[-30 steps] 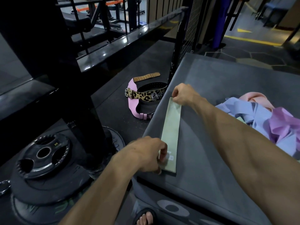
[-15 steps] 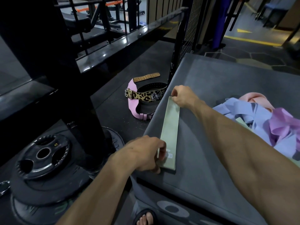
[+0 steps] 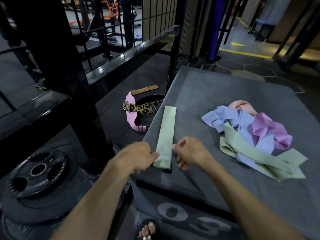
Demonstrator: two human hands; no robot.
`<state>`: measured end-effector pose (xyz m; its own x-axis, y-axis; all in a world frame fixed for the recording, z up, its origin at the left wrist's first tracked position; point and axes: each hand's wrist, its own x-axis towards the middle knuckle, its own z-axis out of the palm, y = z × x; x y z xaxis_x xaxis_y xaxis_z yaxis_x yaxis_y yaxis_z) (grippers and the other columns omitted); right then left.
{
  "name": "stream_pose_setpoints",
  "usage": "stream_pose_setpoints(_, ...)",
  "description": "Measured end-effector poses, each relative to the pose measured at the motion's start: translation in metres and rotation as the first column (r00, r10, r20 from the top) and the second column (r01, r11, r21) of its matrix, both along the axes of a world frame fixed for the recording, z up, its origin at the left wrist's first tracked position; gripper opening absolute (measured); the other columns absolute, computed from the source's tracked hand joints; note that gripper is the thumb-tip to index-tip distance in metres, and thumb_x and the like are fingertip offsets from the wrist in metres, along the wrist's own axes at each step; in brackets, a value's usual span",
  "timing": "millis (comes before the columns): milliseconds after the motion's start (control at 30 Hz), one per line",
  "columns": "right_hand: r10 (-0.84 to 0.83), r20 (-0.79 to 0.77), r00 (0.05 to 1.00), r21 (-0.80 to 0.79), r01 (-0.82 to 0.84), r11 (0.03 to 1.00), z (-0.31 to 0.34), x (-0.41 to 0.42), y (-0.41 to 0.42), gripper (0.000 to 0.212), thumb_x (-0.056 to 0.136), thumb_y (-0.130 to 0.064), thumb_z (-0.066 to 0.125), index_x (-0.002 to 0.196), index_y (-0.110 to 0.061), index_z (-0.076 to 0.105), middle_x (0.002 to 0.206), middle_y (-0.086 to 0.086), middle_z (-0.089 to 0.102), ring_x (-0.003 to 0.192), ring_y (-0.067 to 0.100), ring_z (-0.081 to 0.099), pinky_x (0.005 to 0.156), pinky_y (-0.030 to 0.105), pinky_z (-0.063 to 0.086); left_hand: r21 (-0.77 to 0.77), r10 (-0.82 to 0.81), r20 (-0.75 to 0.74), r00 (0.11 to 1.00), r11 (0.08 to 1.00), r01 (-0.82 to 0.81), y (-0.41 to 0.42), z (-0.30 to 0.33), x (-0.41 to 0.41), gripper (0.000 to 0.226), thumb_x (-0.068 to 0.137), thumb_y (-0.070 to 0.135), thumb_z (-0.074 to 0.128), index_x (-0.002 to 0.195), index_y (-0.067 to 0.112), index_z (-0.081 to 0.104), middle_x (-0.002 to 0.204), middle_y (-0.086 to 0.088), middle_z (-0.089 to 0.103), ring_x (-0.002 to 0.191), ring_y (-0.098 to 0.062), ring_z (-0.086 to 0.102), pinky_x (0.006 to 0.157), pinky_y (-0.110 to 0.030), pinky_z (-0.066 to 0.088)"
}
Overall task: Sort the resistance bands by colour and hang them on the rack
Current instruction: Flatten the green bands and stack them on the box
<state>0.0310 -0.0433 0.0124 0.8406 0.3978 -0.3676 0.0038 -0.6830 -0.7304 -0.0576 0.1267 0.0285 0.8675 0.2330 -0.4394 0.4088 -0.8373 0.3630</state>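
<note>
We see a grey padded worktop (image 3: 225, 94) carrying the tangled pile of bands (image 3: 256, 141) at three o'clock, unsorted. At centre a green band (image 3: 166, 134) lies flat and straight, probably starting its colour group. Our left hand (image 3: 136, 156) pinches its near end; our right hand (image 3: 190, 153), fingers loosely curled, hovers beside it.

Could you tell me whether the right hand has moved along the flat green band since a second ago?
Yes. The right hand came from the green band's far end to its near end.

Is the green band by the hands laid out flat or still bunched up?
Flat: the green band lies as one straight strip on the grey box, unlike the tangled pile.
</note>
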Motion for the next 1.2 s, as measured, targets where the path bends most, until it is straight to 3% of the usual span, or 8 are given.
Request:
stream_pose_setpoints(133, -0.052, -0.061, 0.997, 0.084, 0.057, 0.995, -0.005, -0.037, -0.002, 0.021, 0.1, -0.016, 0.053, 0.081, -0.008, 0.055, 0.069, 0.019, 0.067, 0.046, 0.027, 0.063, 0.045, 0.033, 0.054, 0.008, 0.019, -0.031, 0.999, 1.0, -0.019, -0.01, -0.008, -0.007, 0.043, 0.1, 0.046, 0.049, 0.09, 0.008, 0.066, 0.079, -0.012, 0.075, 0.064, -0.026, 0.071, 0.067, -0.042, 0.064)
stream_pose_setpoints(267, -0.023, 0.026, 0.999, 0.077, 0.021, 0.997, -0.013, -0.05, 0.0, 0.005, 0.098, -0.012, 0.048, 0.096, -0.011, 0.052, 0.067, 0.013, 0.068, 0.048, 0.026, 0.067, 0.046, 0.032, 0.056, 0.126, -0.004, 0.04, 0.999, 0.992, -0.001, -0.015, -0.014, -0.01, 0.032, 0.099, 0.046, 0.05, 0.091, 0.017, 0.058, 0.101, -0.014, 0.072, 0.091, -0.034, 0.07, 0.084, -0.041, 0.059)
stream_pose_setpoints(433, 0.042, 0.149, 0.988, 0.016, -0.045, 0.999, -0.012, -0.055, 0.001, 0.016, 0.097, -0.014, 0.04, 0.112, -0.013, 0.046, 0.077, 0.021, 0.073, 0.056, 0.033, 0.07, 0.041, 0.028, 0.049, 0.207, -0.025, 0.066, 0.998, 0.978, 0.011, -0.022, -0.013, -0.012, 0.044, 0.099, 0.057, 0.044, 0.11, 0.019, 0.065, 0.121, -0.013, 0.066, 0.112, -0.035, 0.061, 0.096, -0.042, 0.051)
stream_pose_setpoints(500, 0.069, 0.171, 0.983, -0.005, -0.069, 0.998, -0.012, -0.054, 0.002, 0.021, 0.098, -0.015, 0.039, 0.119, -0.014, 0.043, 0.081, 0.021, 0.072, 0.058, 0.033, 0.07, 0.047, 0.034, 0.056, 0.199, -0.017, 0.041, 0.999, 0.98, 0.008, -0.024, -0.01, -0.012, 0.051, 0.097, 0.064, 0.042, 0.109, 0.019, 0.064, 0.114, -0.011, 0.067, 0.105, -0.032, 0.063, 0.092, -0.039, 0.052)
stream_pose_setpoints(667, 0.091, 0.196, 0.976, -0.039, -0.085, 0.996, -0.015, -0.048, 0.004, 0.028, 0.097, -0.015, 0.04, 0.126, -0.015, 0.041, 0.09, 0.023, 0.072, 0.068, 0.039, 0.072, 0.067, 0.047, 0.061, 0.117, -0.027, -0.04, 0.999, 0.993, 0.031, -0.023, 0.003, -0.016, 0.057, 0.088, 0.074, 0.05, 0.086, 0.018, 0.058, 0.064, -0.004, 0.062, 0.049, -0.017, 0.058, 0.055, -0.025, 0.05)
stream_pose_setpoints(800, 0.129, 0.225, 0.966, -0.093, -0.11, 0.99, -0.018, -0.048, 0.003, 0.034, 0.097, -0.02, 0.038, 0.131, -0.018, 0.038, 0.095, 0.025, 0.07, 0.071, 0.037, 0.069, 0.074, 0.044, 0.06, 0.041, -0.082, -0.039, 0.996, 0.996, 0.083, -0.02, 0.006, -0.018, 0.042, 0.087, 0.057, 0.068, 0.08, 0.022, 0.045, 0.075, -0.004, 0.063, 0.057, -0.02, 0.057, 0.047, -0.022, 0.042)
stream_pose_setpoints(933, 0.191, 0.294, 0.937, -0.117, -0.163, 0.98, -0.025, -0.049, 0.004, 0.038, 0.095, -0.026, 0.038, 0.133, -0.018, 0.039, 0.095, 0.022, 0.07, 0.085, 0.038, 0.066, 0.086, 0.045, 0.054, 0.077, -0.094, 0.016, 0.995, 0.993, 0.092, -0.015, -0.001, -0.015, 0.039, 0.088, 0.048, 0.071, 0.081, 0.024, 0.041, 0.078, 0.001, 0.056, 0.06, -0.019, 0.052, 0.058, -0.028, 0.043)
stream_pose_setpoints(1200, 0.181, 0.279, 0.943, -0.085, -0.163, 0.983, -0.027, -0.042, -0.002, 0.035, 0.097, -0.025, 0.039, 0.131, -0.019, 0.041, 0.084, 0.017, 0.072, 0.068, 0.029, 0.063, 0.077, 0.041, 0.057, 0.067, -0.1, 0.022, 0.995, 0.993, 0.098, -0.011, -0.006, -0.013, 0.037, 0.087, 0.046, 0.074, 0.094, 0.02, 0.049, 0.08, 0.002, 0.057, 0.056, -0.012, 0.049, 0.05, -0.027, 0.04)
